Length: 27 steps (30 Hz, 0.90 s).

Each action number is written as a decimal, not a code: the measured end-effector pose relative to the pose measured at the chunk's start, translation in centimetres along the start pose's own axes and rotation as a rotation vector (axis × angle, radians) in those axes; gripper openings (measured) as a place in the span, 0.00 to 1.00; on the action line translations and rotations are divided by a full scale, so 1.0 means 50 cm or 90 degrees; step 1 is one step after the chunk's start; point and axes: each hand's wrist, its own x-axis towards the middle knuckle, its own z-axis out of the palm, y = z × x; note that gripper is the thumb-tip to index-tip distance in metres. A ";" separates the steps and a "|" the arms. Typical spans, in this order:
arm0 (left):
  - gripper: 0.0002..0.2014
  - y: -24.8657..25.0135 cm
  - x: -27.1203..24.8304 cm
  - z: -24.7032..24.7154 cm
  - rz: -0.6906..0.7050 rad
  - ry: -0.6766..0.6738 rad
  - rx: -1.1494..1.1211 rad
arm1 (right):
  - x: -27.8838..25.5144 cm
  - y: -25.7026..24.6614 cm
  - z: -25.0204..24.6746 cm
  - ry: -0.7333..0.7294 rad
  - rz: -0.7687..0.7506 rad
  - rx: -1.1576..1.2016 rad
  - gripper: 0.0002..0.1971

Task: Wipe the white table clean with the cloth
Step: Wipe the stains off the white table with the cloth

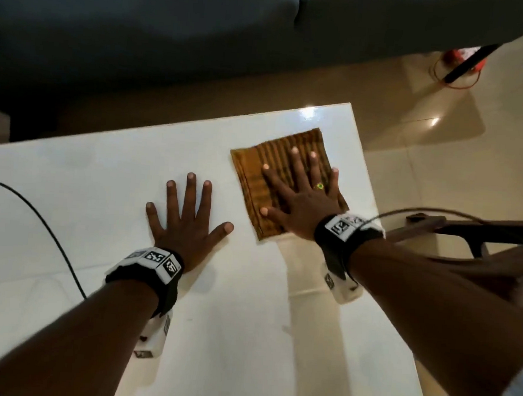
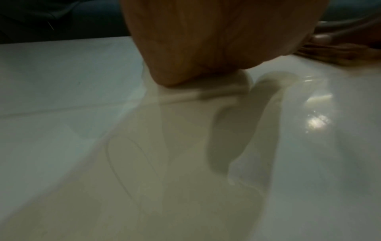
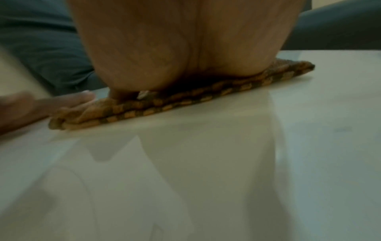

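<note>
A folded brown and orange striped cloth [image 1: 256, 179] lies flat near the far right corner of the glossy white table [image 1: 101, 188]. My right hand [image 1: 297, 194] presses on it, palm down with fingers spread straight. In the right wrist view the heel of that hand [image 3: 185, 48] sits on the cloth [image 3: 185, 101]. My left hand [image 1: 188, 221] lies flat on the bare table to the left of the cloth, fingers spread, holding nothing. The left wrist view shows its palm [image 2: 216, 40] on the table [image 2: 82, 81], with the cloth [image 2: 340, 52] at far right.
A dark grey sofa [image 1: 203, 26] stands beyond the table's far edge. A black cable [image 1: 38, 215] crosses the table's left side. A wooden chair [image 1: 466, 235] stands at the right edge. An orange object and cord [image 1: 458, 69] lie on the beige tiled floor.
</note>
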 end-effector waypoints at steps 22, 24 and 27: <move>0.44 0.003 -0.113 0.089 0.008 0.010 -0.016 | -0.114 -0.032 0.075 0.039 0.002 -0.014 0.50; 0.45 0.012 -0.115 0.083 -0.009 -0.015 -0.021 | -0.146 -0.015 0.085 0.046 0.006 -0.005 0.50; 0.48 0.013 -0.118 0.074 -0.017 -0.050 -0.026 | -0.235 0.015 0.121 0.058 0.022 -0.010 0.52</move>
